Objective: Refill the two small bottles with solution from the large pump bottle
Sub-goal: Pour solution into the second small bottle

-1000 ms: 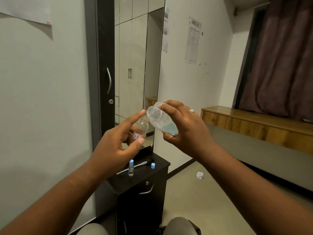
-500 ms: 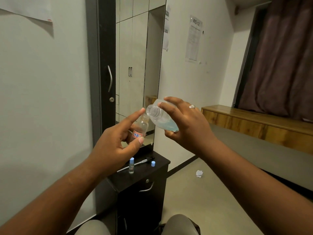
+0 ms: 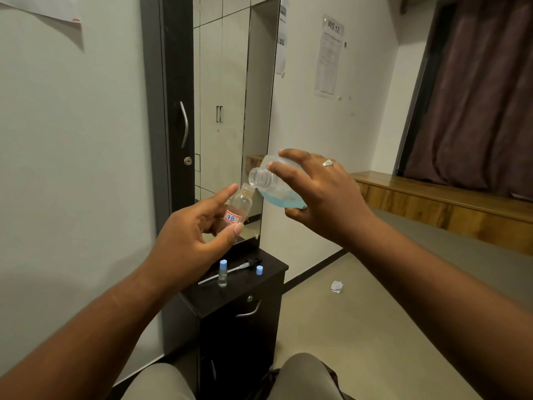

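Observation:
My right hand (image 3: 320, 197) grips the large clear bottle (image 3: 277, 187), pump removed, tilted on its side with blue solution pooled low in it. Its open threaded neck points left, right above the mouth of a small clear bottle (image 3: 240, 204) with a red-bordered label. My left hand (image 3: 196, 235) holds that small bottle upright between thumb and fingers, index finger stretched out. Below, on the black cabinet (image 3: 230, 295), stands a second small bottle with a blue cap (image 3: 222, 274). The removed pump with its tube (image 3: 230, 271) and a loose blue cap (image 3: 259, 269) lie beside it.
A tall mirror (image 3: 227, 111) and a dark door with a handle (image 3: 178, 111) stand behind the cabinet. A wooden bench (image 3: 450, 203) runs along the right wall under a dark curtain. A crumpled tissue (image 3: 336, 285) lies on the floor. My knees show at the bottom.
Both hands have come closer together. The large bottle's neck has moved to just over the small bottle's mouth, and the large bottle is tipped a little further.

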